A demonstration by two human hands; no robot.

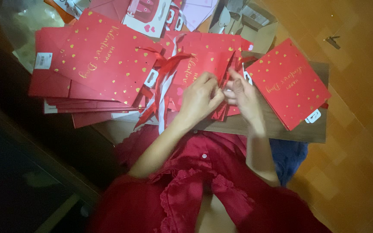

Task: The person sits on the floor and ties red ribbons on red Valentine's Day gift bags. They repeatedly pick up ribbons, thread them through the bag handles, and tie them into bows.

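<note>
Between the two hands, over the wooden board [281, 129] on the person's lap, a thin red ribbon [226, 86] is pinched. The left hand [200, 98] is curled, its fingertips closed on the ribbon, and the right hand [246, 96] meets it from the other side with fingertips touching the same piece; probably both pinch so tightly because the ribbon is narrow and slippery. Directly under the hands lies a flat red paper bag [206, 58] with small gold hearts, and the ribbon seems to belong to it, though the motion blur hides the exact attachment. Just beside the right hand, on the outer side, one similar finished bag [286, 84] lies alone on the board. Beyond the left hand a loose bundle of red and white ribbons [160, 86] hangs down, and further out a wide stack of red bags [89, 64] is fanned, within easy reach. The orange tiled floor [359, 129] surrounds all.
</note>
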